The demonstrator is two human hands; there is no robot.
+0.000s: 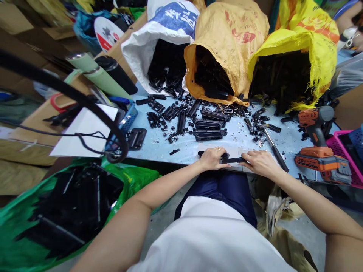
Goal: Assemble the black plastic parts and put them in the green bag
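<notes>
At the table's front edge, my left hand [212, 158] and my right hand [258, 162] hold a long black plastic part [234, 160] between them. My left fingers are closed round its left end, where a second dark piece shows beside it. The right fingers pinch the other end. Just beyond my hands lie stacked black bar-shaped parts [210, 134]. To the right is a hammer [275, 149] with a black grip, its head among small black pieces [256, 121]. One short black strip [175, 152] lies left of my hands.
White [136, 49], orange [244, 37] and yellow [323, 68] sacks of black parts open toward me at the back. A cordless drill [316, 139] stands right, near a pink basket [337, 143]. A green bag [136, 175] of parts sits lower left; a black cable [82, 107] crosses above.
</notes>
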